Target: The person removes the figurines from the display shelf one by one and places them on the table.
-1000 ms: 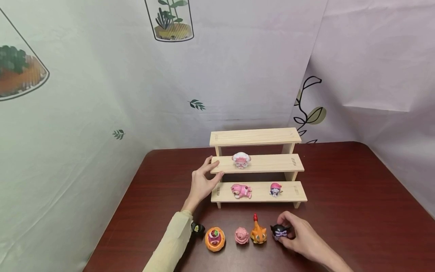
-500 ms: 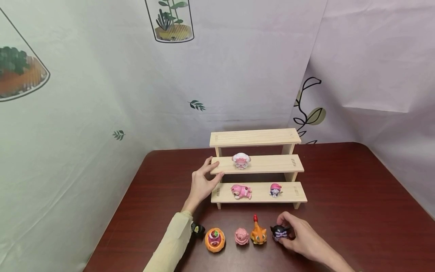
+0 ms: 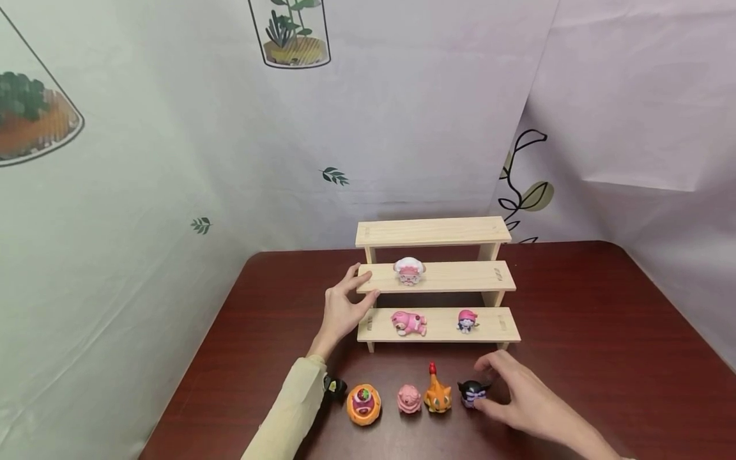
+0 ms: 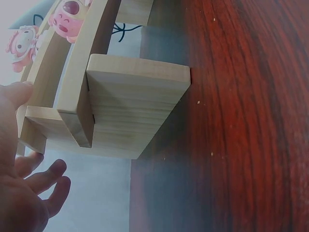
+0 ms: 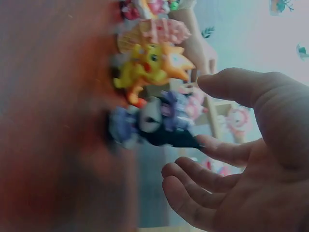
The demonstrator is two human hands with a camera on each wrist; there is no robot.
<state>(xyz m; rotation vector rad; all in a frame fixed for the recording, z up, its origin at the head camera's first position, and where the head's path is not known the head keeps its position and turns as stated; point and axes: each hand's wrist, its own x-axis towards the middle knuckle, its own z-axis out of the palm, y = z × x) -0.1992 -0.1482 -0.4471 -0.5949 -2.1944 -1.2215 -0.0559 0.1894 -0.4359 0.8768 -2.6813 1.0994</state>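
Note:
A three-tier wooden display stand (image 3: 437, 326) stands on the table. My left hand (image 3: 342, 310) grips the left end of its middle tier, thumb at the front edge, fingers toward the back. My right hand (image 3: 531, 402) is at a black and purple figurine (image 3: 473, 394) with a dark pointed hood, its thumb and fingers spread apart. In the right wrist view the figurine (image 5: 154, 121) stands beside the fingers, not squeezed; a fingertip is near the hood's tip. An orange figurine with a red-tipped tail (image 3: 438, 397) stands just left of it.
A pink figurine (image 3: 409, 399), an orange cake-like toy (image 3: 363, 404) and a black object (image 3: 335, 386) partly behind the left sleeve line the front. On the stand sit a white-and-pink figurine (image 3: 409, 271), a lying pink bear (image 3: 409, 323) and a pink-capped figurine (image 3: 466, 321).
My right hand has let go of the black and purple figurine; its fingers have spread and shifted slightly right. The figurine stays in place. My left hand has not moved.

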